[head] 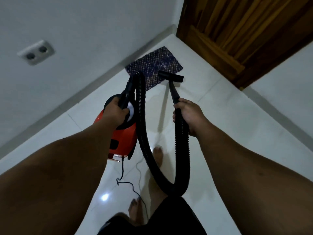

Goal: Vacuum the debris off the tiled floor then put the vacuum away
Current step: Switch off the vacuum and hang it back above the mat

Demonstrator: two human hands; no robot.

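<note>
Head view: the only one we have, looking down past both forearms to the floor.
Left hand [116, 110]: we see its fingers curled round the black handle on top of the vacuum, carrying it.
Vacuum [122, 139]: a red canister with a black and white top, hanging below our left hand, above the floor by the left wall.
Right hand [189, 116]: our fingers are wrapped round the hose where it meets the wand.
Hose [149, 155]: black and ribbed; it rises from the vacuum's top, arches over, drops in a deep loop between our arms and climbs to the right hand.
Wand [173, 91]: black, slanting forward and down from the right hand.
Nozzle [171, 76]: a flat black head, resting at the near edge of the mat.
Mat [155, 65]: dark blue with pale dots, lying on the floor near the corner, beside the door.
Floor [228, 112]: pale glossy tiles; we make out no debris.
Cord [128, 184]: thin and black, trailing from the vacuum's rear across the tiles by our bare feet.
Socket [36, 52]: a white double outlet on the left wall.
Door [237, 31]: brown wood, upper right.
Writing: we can read no brand or label anywhere.
</note>
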